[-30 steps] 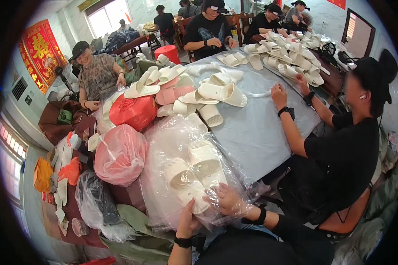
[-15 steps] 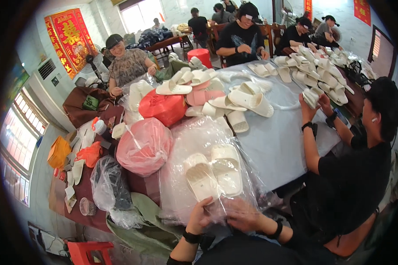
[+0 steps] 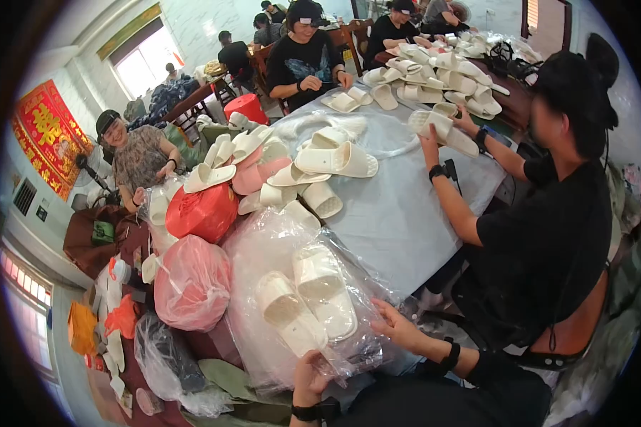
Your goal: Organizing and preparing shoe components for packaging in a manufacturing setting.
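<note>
A pair of white slippers [image 3: 327, 310] lies side by side in a clear plastic bag [image 3: 367, 341] at the near edge of the table, straps toward the far side. My left hand [image 3: 312, 375] is closed on the bag's near edge, beside the heel of the left slipper. At the bag's right edge is my right hand [image 3: 400, 327], its fingers stretched out and a little apart, close to or touching the film. More clear bags [image 3: 253, 260] lie flat under the pair.
Loose white and pink slippers [image 3: 260, 174] are heaped beyond the bags, near a red roll [image 3: 203, 211] and a pink wrapped bundle [image 3: 191, 285]. A co-worker [image 3: 548, 206] on the right holds a white slipper [image 3: 445, 129]. A larger slipper pile [image 3: 456, 75] covers the far right.
My view has turned to the right. My right hand has moved from the bag's near edge to its right side. The left hand still grips the bag. The right-hand co-worker has turned the slippers.
</note>
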### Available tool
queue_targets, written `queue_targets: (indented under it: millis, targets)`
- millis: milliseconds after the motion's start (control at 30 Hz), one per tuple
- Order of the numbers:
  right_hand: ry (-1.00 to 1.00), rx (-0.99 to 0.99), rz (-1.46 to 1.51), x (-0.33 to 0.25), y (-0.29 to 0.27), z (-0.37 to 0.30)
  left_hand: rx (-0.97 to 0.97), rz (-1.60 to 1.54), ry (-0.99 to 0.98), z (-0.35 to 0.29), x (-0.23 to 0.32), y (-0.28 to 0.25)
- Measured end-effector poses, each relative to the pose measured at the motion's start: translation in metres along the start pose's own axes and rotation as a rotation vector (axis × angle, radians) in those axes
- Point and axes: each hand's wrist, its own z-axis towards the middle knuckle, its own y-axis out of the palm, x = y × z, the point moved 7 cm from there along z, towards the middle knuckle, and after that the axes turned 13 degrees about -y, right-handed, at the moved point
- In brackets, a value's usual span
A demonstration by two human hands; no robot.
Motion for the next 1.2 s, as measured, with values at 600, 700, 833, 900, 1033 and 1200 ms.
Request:
queue_targets:
  millis: [600,700,833,900,1033,1200]
  targets:
    - [-0.081,-0.187,-0.333,-0.029,0.064,-0.001,-0.110,0.101,0.013,0.010,-0.028,0.021]
    - [-0.122,-0.211,-0.430,-0.035,0.062,0.001,-0.154,0.056,0.012,0.015,-0.026,0.025]
    - [-0.144,-0.224,-0.408,-0.030,0.063,-0.008,-0.066,0.095,0.024,0.024,-0.032,0.011]
    - [-0.144,-0.240,-0.376,-0.024,0.060,-0.006,-0.008,0.114,-0.040,0.022,-0.033,0.023]
    - [-0.095,-0.297,-0.226,-0.012,0.061,-0.007,0.002,0.165,-0.052,0.028,-0.034,0.008]
    - [-0.048,-0.357,-0.324,-0.028,0.076,-0.006,-0.056,0.277,0.031,0.013,-0.025,0.027]
